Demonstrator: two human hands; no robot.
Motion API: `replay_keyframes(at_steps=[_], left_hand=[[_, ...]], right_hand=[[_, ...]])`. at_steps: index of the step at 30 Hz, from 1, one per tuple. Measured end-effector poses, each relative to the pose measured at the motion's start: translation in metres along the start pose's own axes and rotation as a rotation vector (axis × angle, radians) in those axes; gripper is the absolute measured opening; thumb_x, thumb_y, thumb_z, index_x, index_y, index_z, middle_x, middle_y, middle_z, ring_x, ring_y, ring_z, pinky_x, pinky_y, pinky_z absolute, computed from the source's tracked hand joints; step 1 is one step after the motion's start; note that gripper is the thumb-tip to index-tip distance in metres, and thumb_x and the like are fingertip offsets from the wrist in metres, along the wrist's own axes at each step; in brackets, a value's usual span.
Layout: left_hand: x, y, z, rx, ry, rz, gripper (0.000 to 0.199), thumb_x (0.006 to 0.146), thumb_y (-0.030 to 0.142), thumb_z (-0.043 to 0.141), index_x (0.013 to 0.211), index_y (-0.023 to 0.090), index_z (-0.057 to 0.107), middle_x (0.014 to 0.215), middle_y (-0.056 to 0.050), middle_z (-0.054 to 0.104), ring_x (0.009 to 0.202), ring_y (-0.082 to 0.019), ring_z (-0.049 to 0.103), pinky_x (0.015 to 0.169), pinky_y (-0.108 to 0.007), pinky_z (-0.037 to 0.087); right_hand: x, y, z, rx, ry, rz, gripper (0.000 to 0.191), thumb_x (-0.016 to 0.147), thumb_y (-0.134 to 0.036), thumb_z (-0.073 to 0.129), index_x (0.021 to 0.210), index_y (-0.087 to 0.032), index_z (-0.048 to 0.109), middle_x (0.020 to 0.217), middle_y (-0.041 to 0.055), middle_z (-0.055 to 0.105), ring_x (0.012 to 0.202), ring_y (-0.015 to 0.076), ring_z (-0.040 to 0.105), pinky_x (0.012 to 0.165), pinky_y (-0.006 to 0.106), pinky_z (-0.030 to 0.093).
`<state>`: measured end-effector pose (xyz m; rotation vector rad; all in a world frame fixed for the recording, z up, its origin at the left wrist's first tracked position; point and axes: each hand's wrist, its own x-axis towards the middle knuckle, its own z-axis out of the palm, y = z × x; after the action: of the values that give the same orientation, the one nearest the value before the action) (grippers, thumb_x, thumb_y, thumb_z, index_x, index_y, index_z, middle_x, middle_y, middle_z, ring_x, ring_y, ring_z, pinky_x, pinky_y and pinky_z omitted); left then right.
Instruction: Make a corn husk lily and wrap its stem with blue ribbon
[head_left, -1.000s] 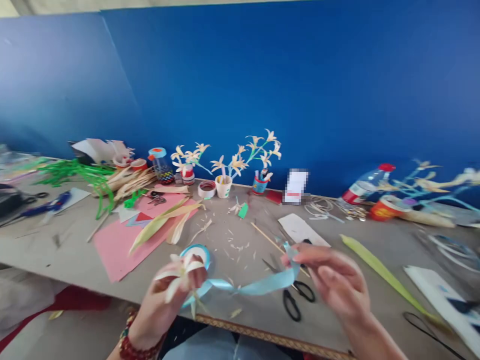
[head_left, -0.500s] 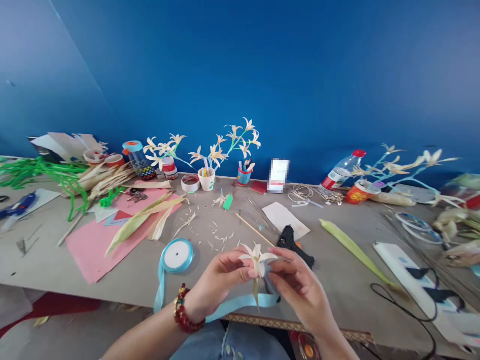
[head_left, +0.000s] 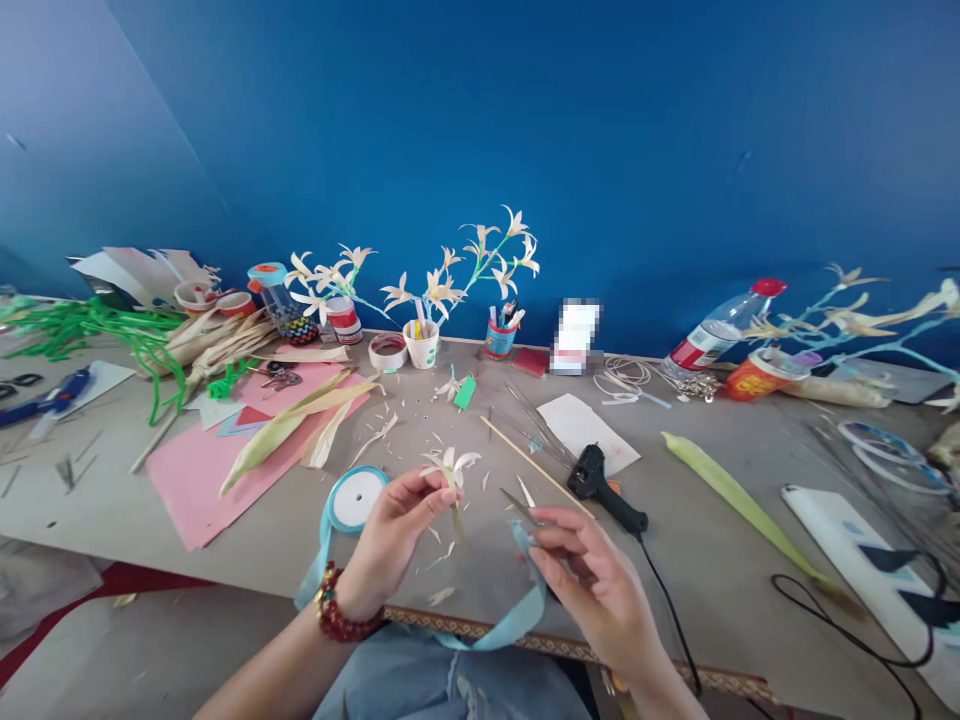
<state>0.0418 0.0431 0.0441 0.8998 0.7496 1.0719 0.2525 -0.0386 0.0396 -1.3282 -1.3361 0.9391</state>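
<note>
A cream flower with pointed petals is pinched by its stem between the thumb and fingers of my left hand. To its right, my right hand is closed on the end of a light blue ribbon. Slim scissors also sit in that hand, their slightly parted blades pointing up and left; the handles are mostly hidden. The ribbon droops over the table's front edge and runs toward its spool, just behind my left hand. The flower and the ribbon end are apart.
A black glue gun with its cord lies right of centre, near a wooden stick. Finished flower sprays stand in cups along the wall. Pink paper and husks lie left; a power strip lies right.
My hands have moved apart: the left, with the flower, has shifted left, while the right has drawn the ribbon end away from the flower. The scissor blades now show.
</note>
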Motion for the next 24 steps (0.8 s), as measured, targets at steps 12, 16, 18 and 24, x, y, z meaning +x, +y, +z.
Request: replay_keyframes(at_steps=[12, 16, 18, 24], left_hand=[[-0.016, -0.038, 0.023, -0.116, 0.019, -0.096, 0.012, 0.076, 0.027, 0.079, 0.077, 0.017, 0.072, 0.081, -0.003, 0.068, 0.083, -0.016, 0.060, 0.082, -0.027, 0.044], [-0.014, -0.038, 0.020, -0.107, 0.036, -0.083, 0.014, 0.076, 0.027, 0.079, 0.076, 0.016, 0.071, 0.079, -0.003, 0.068, 0.079, -0.015, 0.059, 0.077, -0.025, 0.044], [-0.014, -0.037, 0.018, -0.103, 0.022, -0.079, 0.013, 0.076, 0.027, 0.079, 0.076, 0.016, 0.071, 0.079, -0.002, 0.068, 0.078, -0.015, 0.059, 0.076, -0.025, 0.044], [-0.014, -0.036, 0.012, -0.071, 0.006, -0.023, 0.008, 0.079, 0.023, 0.076, 0.077, 0.017, 0.072, 0.079, -0.001, 0.066, 0.077, -0.013, 0.057, 0.075, -0.024, 0.045]], right_hand=[[0.001, 0.009, 0.021, -0.129, 0.054, -0.080, 0.019, 0.087, -0.027, 0.064, 0.106, -0.023, 0.063, 0.088, 0.0069, 0.079, 0.081, 0.0223, 0.077, 0.073, 0.027, 0.062], [0.001, 0.006, 0.023, -0.128, 0.074, -0.062, 0.014, 0.086, -0.027, 0.065, 0.100, -0.023, 0.065, 0.089, 0.0072, 0.078, 0.080, 0.0228, 0.077, 0.071, 0.027, 0.063], [0.001, 0.006, 0.023, -0.117, 0.081, -0.060, 0.013, 0.086, -0.027, 0.065, 0.099, -0.023, 0.066, 0.089, 0.0068, 0.077, 0.079, 0.0223, 0.077, 0.071, 0.026, 0.063], [0.005, 0.003, 0.021, -0.131, 0.005, -0.108, 0.009, 0.089, -0.023, 0.062, 0.096, -0.023, 0.068, 0.084, 0.0047, 0.076, 0.077, 0.0201, 0.076, 0.071, 0.025, 0.061]])
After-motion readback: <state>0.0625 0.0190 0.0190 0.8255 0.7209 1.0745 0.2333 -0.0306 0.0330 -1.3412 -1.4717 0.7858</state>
